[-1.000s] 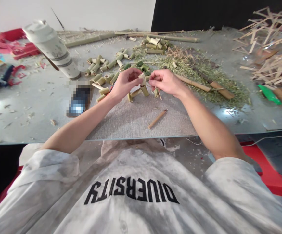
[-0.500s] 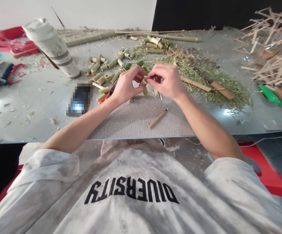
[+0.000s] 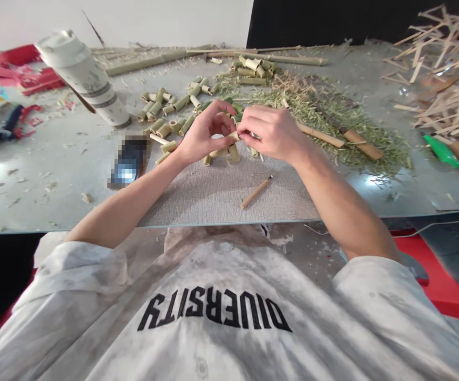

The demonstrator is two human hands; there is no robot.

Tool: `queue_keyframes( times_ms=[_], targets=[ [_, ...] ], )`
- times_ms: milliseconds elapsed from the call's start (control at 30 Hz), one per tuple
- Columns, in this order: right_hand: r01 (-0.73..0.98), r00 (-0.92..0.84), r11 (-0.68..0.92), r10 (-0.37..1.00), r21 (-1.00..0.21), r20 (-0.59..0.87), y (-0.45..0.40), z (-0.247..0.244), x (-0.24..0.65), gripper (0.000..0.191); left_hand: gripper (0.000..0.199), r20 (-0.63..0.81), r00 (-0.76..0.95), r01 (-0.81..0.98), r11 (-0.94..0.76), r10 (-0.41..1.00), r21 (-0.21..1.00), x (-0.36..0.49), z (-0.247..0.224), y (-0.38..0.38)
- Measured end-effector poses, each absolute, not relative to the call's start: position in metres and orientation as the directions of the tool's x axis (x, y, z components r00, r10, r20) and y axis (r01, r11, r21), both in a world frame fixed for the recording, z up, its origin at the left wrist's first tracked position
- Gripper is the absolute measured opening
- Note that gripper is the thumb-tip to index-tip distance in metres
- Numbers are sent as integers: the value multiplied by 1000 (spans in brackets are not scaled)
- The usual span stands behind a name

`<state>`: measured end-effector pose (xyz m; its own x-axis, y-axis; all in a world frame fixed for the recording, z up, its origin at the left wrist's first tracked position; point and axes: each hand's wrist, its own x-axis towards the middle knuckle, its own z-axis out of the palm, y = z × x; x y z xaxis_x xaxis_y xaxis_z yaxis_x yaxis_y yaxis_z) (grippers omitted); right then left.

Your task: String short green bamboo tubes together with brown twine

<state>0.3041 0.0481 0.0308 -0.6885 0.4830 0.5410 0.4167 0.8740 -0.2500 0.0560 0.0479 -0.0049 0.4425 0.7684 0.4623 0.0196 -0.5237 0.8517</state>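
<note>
Fingers (image 3: 250, 126) curl inward around a bamboo piece (image 3: 234, 136).

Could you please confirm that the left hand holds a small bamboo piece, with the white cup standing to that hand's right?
Not quite: the head view shows the white cup to the left of the left hand, which does hold a small bamboo piece.
</note>
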Motion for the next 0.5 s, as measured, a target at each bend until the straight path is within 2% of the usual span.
queue_keyframes(
  times_ms=[67, 133, 300, 500],
  targets=[
    [406, -702, 896, 431, -177, 567, 49, 27, 303, 23, 59, 471, 508, -29, -532, 721, 846, 52, -5, 49],
    [398, -702, 902, 417, -167, 577, 52, 25, 303, 23, 61, 469, 557, -58, -531, 686, 845, 50, -3, 49],
    [363, -632, 875, 483, -319, 606, 57, 26, 304, 14, 51, 443, 595, -75, -502, 671, 862, 48, 3, 49],
    [350, -546, 799, 598, -489, 586, 53, 28, 302, 24, 45, 420, 621, 15, -546, 662, 838, 43, -5, 55]
  ],
)
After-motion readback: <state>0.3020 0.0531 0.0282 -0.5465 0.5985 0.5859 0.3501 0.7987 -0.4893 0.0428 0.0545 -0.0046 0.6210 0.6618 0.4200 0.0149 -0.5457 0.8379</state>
